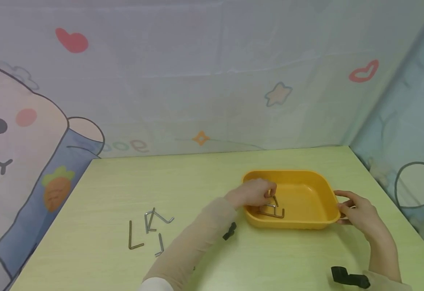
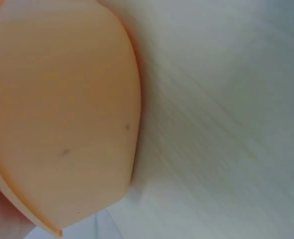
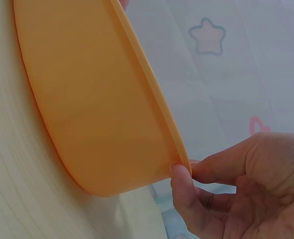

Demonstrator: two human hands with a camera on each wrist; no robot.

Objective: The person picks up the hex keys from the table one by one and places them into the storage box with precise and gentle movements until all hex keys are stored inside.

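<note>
With the right hand (image 1: 357,210) pinching the yellow tray (image 1: 308,220) steady by its rim, the left hand (image 1: 257,193), fingers curled on a hex key (image 1: 272,201) inside it, should probably set it down gently beside the others.

Tray (image 1: 306,194) on the table (image 1: 204,178), hex keys (image 1: 273,210) inside it; further loose keys (image 1: 150,230) well to its left.

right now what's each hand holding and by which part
The right hand pinches the yellow tray by its right rim. The left hand pinches a hex key over the tray; which part cannot be told.
</note>
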